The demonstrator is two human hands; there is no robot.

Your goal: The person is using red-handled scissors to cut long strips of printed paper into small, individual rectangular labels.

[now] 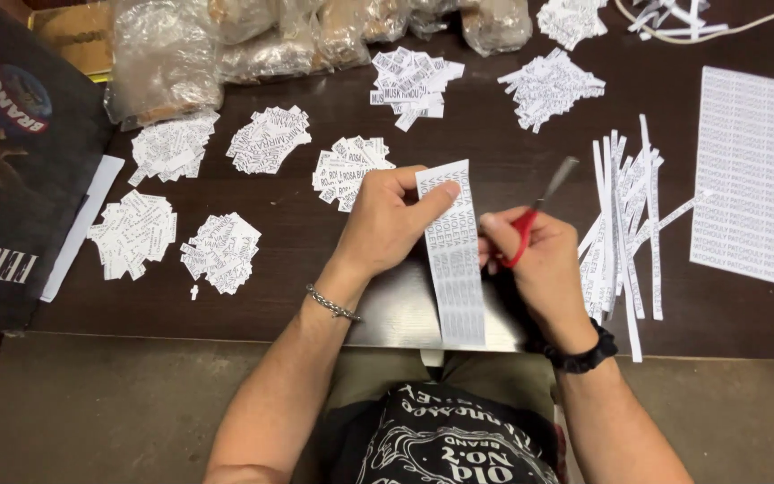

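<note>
Fingers of the left hand pinch the upper end of a long printed paper strip, thumb on its face, so this hand is clamped on the paper. The strip hangs from there toward 6 o'clock, past the edge of the dark table. At 3 o'clock of it the right hand is closed through the red handles of a pair of scissors, blades pointing to 1 o'clock; whether they are parted I cannot tell. The strip looks very light, limp and easy to tear or curl, so it is best held near the cut line, flat between thumb and finger. Further out at 3 o'clock lie narrow cut strips and a printed sheet; from 9 to 12 o'clock sit heaps of small cut labels, with clear plastic bags beyond.
</note>
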